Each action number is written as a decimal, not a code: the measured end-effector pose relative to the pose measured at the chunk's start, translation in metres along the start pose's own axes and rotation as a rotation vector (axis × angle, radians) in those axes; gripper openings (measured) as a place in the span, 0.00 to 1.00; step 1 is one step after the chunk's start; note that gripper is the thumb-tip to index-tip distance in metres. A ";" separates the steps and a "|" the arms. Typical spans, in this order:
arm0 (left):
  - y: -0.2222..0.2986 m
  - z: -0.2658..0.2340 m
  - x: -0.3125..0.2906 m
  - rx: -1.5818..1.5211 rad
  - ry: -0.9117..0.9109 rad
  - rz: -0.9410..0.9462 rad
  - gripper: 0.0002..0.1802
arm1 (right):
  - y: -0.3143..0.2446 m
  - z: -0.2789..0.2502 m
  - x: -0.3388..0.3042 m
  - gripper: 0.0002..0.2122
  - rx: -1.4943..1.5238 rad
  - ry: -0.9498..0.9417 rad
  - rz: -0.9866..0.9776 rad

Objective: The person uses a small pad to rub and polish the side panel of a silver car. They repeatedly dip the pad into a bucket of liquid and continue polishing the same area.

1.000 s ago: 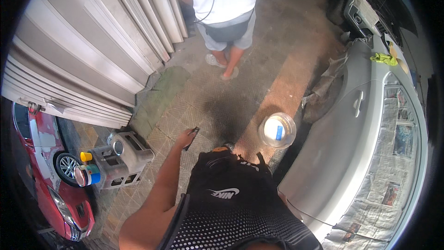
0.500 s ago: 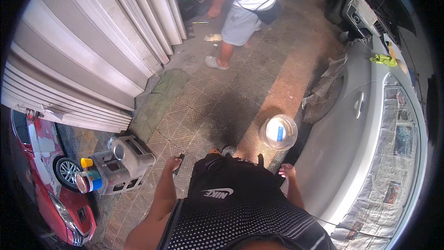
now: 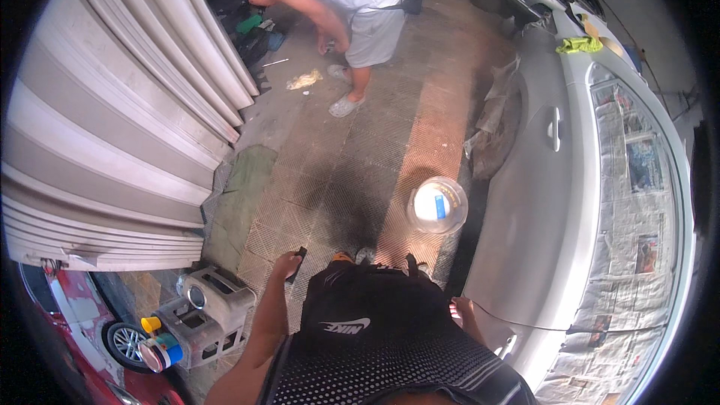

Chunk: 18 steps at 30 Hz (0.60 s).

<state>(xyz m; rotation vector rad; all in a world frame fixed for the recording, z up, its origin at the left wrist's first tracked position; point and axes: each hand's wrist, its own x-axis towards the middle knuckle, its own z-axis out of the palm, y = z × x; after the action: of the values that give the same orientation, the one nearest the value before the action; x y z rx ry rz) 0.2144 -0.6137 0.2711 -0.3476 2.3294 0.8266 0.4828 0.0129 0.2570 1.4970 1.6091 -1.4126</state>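
Observation:
My left hand (image 3: 284, 265) hangs in front of me, fingers wrapped round a small flat black block (image 3: 297, 264). Its kind is not clear. Close to the side of the silver-grey car (image 3: 525, 202) is my right hand (image 3: 465, 307); its fingers are partly hidden and a pinkish, bright patch shows at their tips. A thin dark cord runs from beside that hand across the car door. Ahead on the floor stands a round clear tub (image 3: 438, 206) with whitish contents and a blue piece in it.
Grey paper (image 3: 641, 202) covers the car's windows, and a yellow-green cloth (image 3: 579, 45) lies on it. A person (image 3: 337, 0) bends over at the far end. At left are a folding shutter (image 3: 112, 105), a grey plastic stool (image 3: 217, 307) with pots, and a red car (image 3: 75, 330).
My right hand has come lower and nearer to me along the car. The other person has moved left and bent down. The view has shifted; my left hand still holds the black block.

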 end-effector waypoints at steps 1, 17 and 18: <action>0.002 0.000 0.003 0.045 0.006 0.041 0.26 | 0.010 -0.001 0.001 0.13 -0.004 0.015 0.000; 0.010 -0.027 -0.016 0.097 -0.123 -0.074 0.32 | -0.005 0.048 -0.037 0.10 0.032 0.030 -0.015; 0.009 -0.018 -0.020 0.079 -0.151 -0.096 0.32 | 0.005 0.037 -0.030 0.11 0.041 0.044 -0.028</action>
<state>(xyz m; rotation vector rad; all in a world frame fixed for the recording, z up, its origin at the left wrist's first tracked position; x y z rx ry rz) 0.2170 -0.6175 0.2989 -0.3481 2.1799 0.6886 0.4846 -0.0332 0.2701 1.5448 1.6419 -1.4458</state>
